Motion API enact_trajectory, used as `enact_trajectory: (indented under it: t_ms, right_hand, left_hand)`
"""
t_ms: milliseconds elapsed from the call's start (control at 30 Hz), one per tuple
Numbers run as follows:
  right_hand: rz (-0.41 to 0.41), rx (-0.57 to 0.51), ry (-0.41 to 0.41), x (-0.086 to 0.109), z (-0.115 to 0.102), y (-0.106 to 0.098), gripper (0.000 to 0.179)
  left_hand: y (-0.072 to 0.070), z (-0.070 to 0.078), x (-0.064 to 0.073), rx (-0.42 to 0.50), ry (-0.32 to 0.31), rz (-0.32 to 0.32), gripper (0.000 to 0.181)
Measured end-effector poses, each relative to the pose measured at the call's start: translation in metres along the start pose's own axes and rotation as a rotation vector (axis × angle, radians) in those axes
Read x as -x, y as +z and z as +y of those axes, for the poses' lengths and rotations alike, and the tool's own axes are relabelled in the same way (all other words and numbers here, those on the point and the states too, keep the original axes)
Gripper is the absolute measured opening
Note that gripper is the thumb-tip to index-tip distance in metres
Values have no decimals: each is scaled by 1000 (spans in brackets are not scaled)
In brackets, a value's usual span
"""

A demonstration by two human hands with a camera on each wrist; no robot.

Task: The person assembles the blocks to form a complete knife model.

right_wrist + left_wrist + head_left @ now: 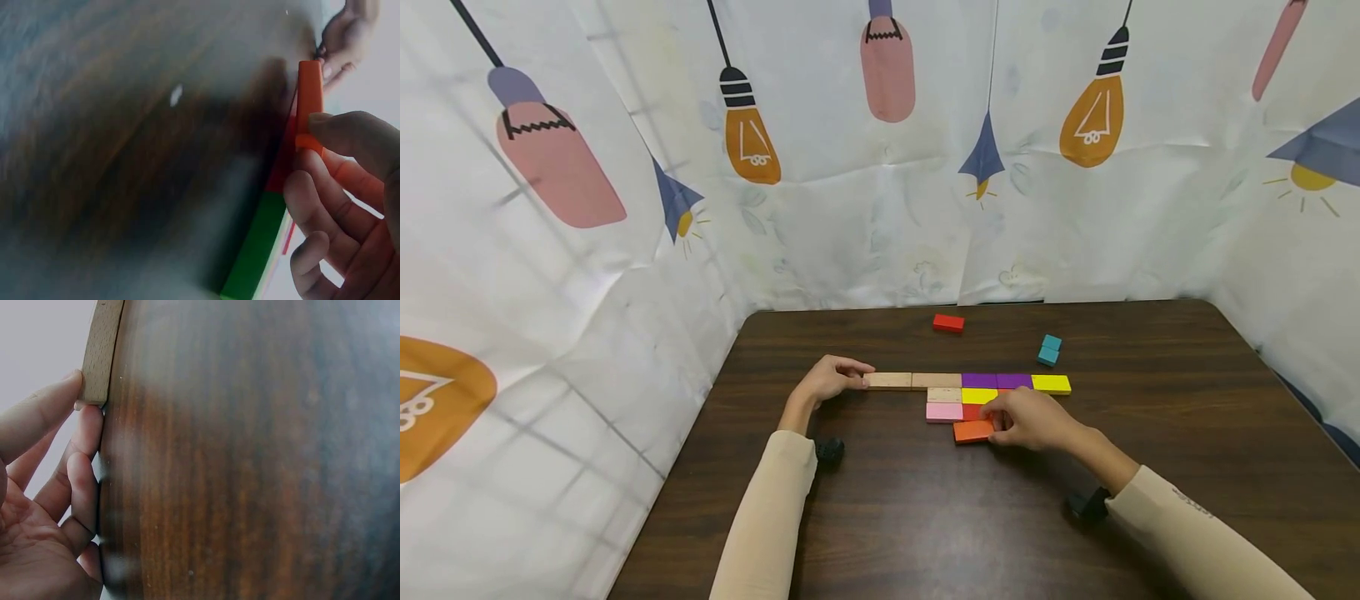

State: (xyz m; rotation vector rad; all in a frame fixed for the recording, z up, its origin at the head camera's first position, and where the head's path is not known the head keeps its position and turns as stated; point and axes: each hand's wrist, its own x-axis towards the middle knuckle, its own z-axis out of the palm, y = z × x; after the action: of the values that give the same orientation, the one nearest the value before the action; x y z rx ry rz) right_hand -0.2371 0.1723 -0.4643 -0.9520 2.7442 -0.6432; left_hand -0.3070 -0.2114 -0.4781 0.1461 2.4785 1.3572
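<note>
My left hand is at the left end of a row of flat blocks, thumb and fingertips gripping the end of a plain wooden block. Its other fingers rest low by the tabletop. My right hand pinches an orange block between thumb and fingers. That block is slightly askew at the near side of a red block and a pink block. A green block shows in the right wrist view but is hidden behind the hand in the head view.
The long row continues with a second wooden block, purple blocks and a yellow block. Farther back lie a red block and two teal blocks. A patterned curtain hangs behind the dark wooden table.
</note>
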Motion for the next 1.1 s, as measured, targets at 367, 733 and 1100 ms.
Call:
enact_trajectory:
  t_ms: [367,733,1100]
  right_hand:
    - [17,17,19,-4,-7,11,19]
    - [-16,-58,-32,-6,-4,12,18]
    - [2,-62,-58,-15,-14,16,17]
  left_hand:
    - [1,1,0,16,-8,5,26]
    - [1,1,-1,15,-12,6,26]
    - [0,0,-1,9,-16,12,25]
